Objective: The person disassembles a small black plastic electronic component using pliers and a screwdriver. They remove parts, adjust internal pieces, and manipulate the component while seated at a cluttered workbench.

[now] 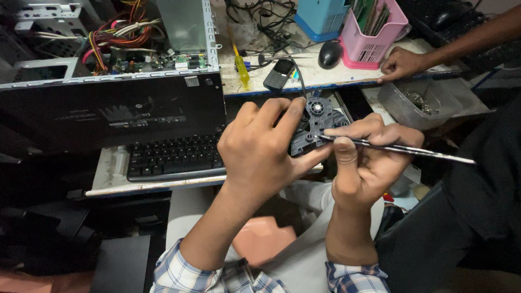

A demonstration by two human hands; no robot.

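While the left hand grips a small black fan part just above the keyboard, the right hand, fingers pinched on a thin metal tool, probes it; prying likely needs steady, gentle leverage.

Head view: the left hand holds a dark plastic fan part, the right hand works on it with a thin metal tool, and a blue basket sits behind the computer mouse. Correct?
One error: in the head view the basket beside the mouse is pink, not blue. The left hand does hold the fan part, and the right hand the thin tool.
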